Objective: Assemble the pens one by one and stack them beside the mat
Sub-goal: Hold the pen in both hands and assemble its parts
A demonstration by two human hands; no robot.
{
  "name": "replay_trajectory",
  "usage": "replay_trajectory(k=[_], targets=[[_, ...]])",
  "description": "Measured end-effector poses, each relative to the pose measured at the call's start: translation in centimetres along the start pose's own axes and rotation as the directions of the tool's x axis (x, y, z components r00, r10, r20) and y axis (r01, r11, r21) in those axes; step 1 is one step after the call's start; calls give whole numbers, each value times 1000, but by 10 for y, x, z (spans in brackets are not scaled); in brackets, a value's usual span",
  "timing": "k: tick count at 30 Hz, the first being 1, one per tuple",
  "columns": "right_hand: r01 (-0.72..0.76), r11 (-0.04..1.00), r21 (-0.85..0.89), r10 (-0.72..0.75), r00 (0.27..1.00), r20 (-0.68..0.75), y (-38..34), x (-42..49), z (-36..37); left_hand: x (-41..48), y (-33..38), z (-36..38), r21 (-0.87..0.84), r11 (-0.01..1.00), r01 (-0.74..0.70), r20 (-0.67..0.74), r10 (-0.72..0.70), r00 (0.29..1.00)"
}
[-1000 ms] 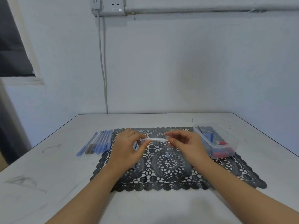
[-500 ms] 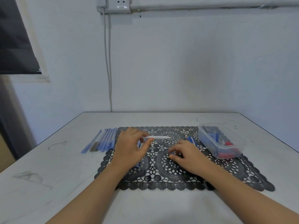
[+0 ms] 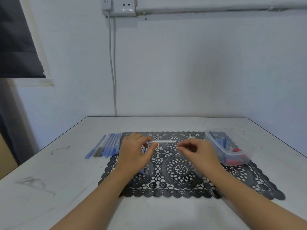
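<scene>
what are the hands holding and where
Left hand pinches the clear pen barrel by its left end. Right hand: fingertips pinched together, contents cannot be told.

My left hand holds a barrel that juts across most of the gap toward my right hand. The way between them is narrow. On the left, a row of pens lies just beside the mat. On the right, a tub stands on the mat's far corner, near my right hand. The table has open room beyond the pens, behind the mat and in front of it.
</scene>
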State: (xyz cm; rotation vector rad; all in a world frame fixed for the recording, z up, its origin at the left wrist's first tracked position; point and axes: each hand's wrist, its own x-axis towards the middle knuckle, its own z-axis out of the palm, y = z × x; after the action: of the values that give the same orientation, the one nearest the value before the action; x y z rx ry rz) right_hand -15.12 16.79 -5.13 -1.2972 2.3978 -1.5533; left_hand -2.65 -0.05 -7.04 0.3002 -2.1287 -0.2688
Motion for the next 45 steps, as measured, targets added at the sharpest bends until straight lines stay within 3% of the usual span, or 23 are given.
replay_trajectory(k=[6, 10, 31, 40, 45], targets=[[-71, 954, 292, 96, 993, -71, -2, -2, 1, 1, 1, 0, 8, 1000, -18, 1, 18, 1000], [-92, 922, 377, 129, 989, -75, -3, -3, 1, 1, 5, -1, -14, 999, -34, -9, 34, 999], [-6, 944, 331, 40, 995, -95, -3, -3, 1, -2, 11, -1, -87, 995, 45, 103, -36, 994], [85, 995, 46, -80, 990, -116, 2, -2, 2, -2, 15, -4, -95, 995, -22, 84, 30, 996], [41, 990, 135, -34, 998, -51, 2, -4, 4, -1, 15, -4, -75, 997, -26, 73, 31, 997]])
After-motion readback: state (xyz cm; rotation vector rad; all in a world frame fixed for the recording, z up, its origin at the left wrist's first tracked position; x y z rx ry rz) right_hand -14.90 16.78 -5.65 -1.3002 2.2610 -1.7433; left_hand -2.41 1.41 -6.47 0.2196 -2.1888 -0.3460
